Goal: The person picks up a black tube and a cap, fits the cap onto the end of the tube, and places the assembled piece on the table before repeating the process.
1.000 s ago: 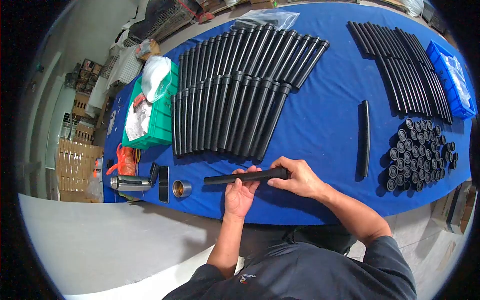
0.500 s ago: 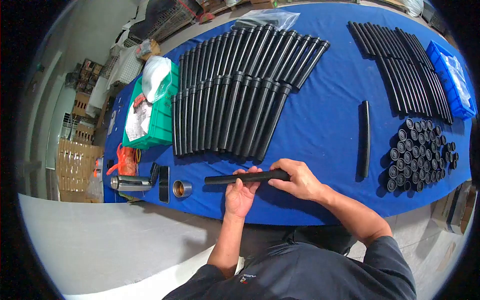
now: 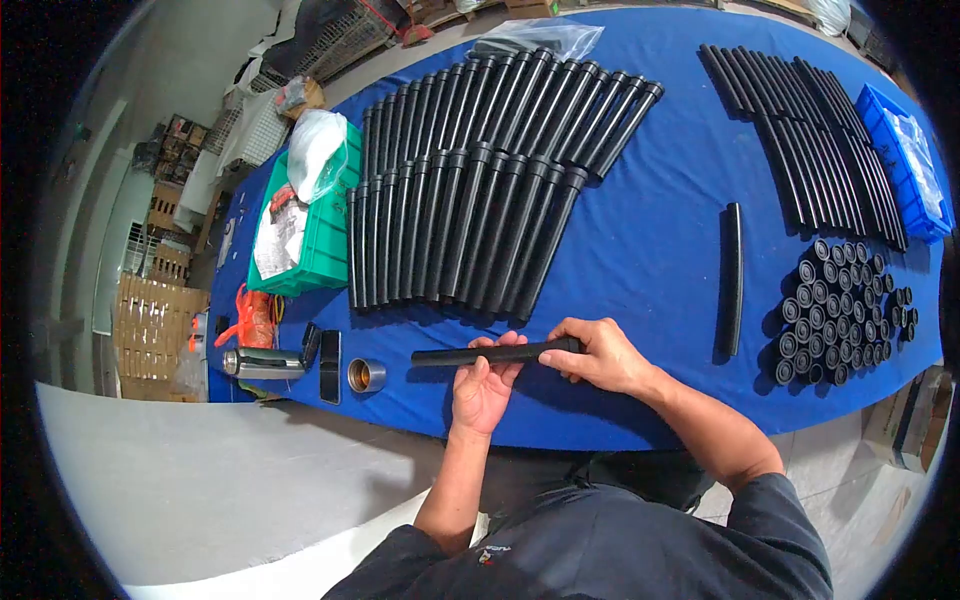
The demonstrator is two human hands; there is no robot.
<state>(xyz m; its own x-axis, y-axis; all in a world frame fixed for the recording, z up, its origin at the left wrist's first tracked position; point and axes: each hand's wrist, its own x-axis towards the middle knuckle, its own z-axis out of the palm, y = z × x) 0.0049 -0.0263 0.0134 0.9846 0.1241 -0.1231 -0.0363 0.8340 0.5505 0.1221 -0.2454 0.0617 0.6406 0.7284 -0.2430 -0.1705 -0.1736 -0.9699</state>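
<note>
Near the front edge of the blue-covered table, a black tube [image 3: 440, 357] lies level across both my hands. My left hand [image 3: 483, 390] is closed around its middle from below, thumb on the near side. At the tube's right end, my right hand [image 3: 600, 355] grips a thicker black cap or collar, which the fingers partly hide. Just beyond my hands lie two rows of black tubes with thick collared ends [image 3: 465, 230]. A single plain black tube [image 3: 733, 280] rests apart to the right.
Plain thin tubes [image 3: 800, 150] lie at the far right beside a blue crate [image 3: 890, 135]. Several round black caps [image 3: 830, 310] stand grouped below them. On the left are a green crate [image 3: 345, 215], a steel flask [image 3: 265, 364], a phone [image 3: 330, 367] and a metal cup [image 3: 367, 375].
My right hand's fingers have curled further around the collared end, and the thumb has shifted onto the tube. My left hand holds nearly the same place.
</note>
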